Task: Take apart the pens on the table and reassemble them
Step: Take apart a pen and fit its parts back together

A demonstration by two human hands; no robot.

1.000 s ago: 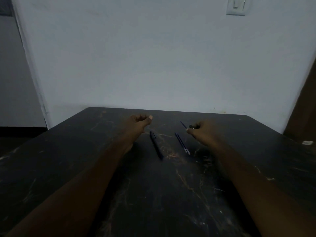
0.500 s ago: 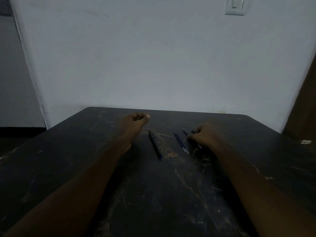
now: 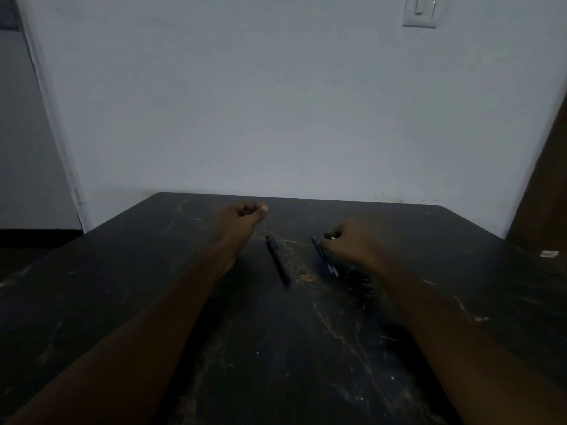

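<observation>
Head view: two pens lie near the middle of the dark, scratched desk, closer to its far edge than to the near one. The black pen lies flat and apart from both hands, its long axis running from the far edge toward the near edge and slanting a little to the right as it comes nearer; the clip end sits farther away. The blue pen lies roughly parallel to it, just to the right, with its far end under the fingertips of the right hand. That hand is curled down over the desk and pinches a small dark piece between thumb and finger; in this dim light I cannot tell which part of a pen it is. The left hand rests near the far edge in a loose fist, thumb against the fingers; whether anything is inside cannot be told.

Both pens look light, stiff and smooth, likely to roll or skid on the hard top if nudged sideways. A pinch at mid-barrel should lift one cleanly; for pulling apart, one hand on the barrel and the other at an end seems best. Small parts could easily vanish against the dark surface.
</observation>
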